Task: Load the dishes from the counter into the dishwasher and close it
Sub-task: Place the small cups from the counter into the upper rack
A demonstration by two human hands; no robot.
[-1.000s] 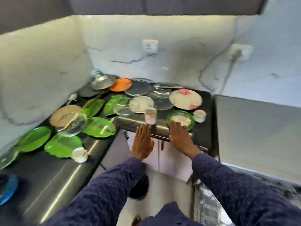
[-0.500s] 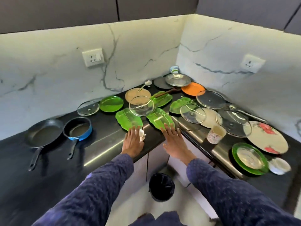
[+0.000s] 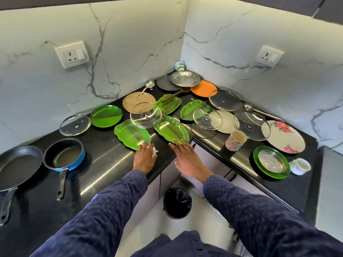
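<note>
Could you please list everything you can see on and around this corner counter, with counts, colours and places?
Leaf-shaped plates: four, green, middle of the counter.
Round green plate: one, left of the leaves.
Glass lids: five, clear, spread across the counter.
Frying pans: two, one black, one blue-sided, far left.
Steel plate: one, silver, in the corner.
Orange plate: one, beside the steel plate.
Floral plate: one, white with pink flowers, right.
Floral cup: one, white and red, right front.
White cup: one, far right.
Bin: one, black, on the floor.
Left hand: over a small white object at the counter edge.
Right hand: open, fingertips at a leaf plate.
</note>
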